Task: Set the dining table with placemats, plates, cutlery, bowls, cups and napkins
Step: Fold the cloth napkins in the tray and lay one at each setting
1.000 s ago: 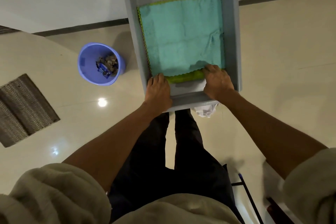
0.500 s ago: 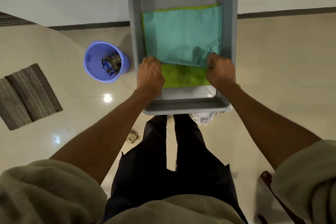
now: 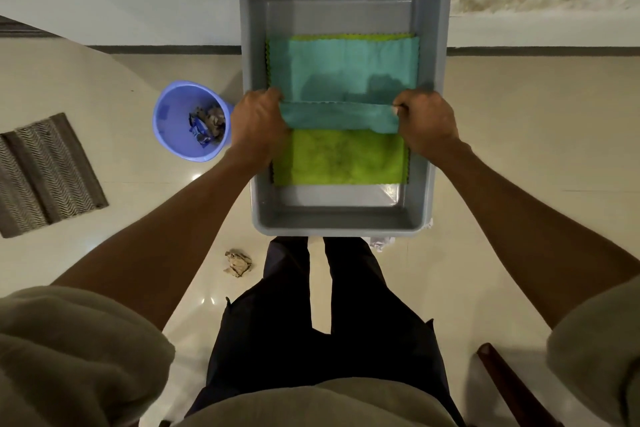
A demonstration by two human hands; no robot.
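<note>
Lifting the teal cloth [image 3: 346, 66] from the tub [image 3: 440, 45].
Left hand [image 3: 258, 123] and right hand [image 3: 424, 121] pinch its near edge; next, probably, raise it clear of the green cloth [image 3: 341, 161].

The teal cloth [image 3: 349, 69] covers the far part of the green cloth [image 3: 339, 158]. The rug [image 3: 45, 173] is cut off at the left edge. What the bucket [image 3: 192, 121] holds is too small to tell.

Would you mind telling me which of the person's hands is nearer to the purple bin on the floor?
Left. The left hand grips the teal cloth at the grey tub's left wall, right beside the purple bin. The right hand holds the cloth's other end, across the tub.
</note>
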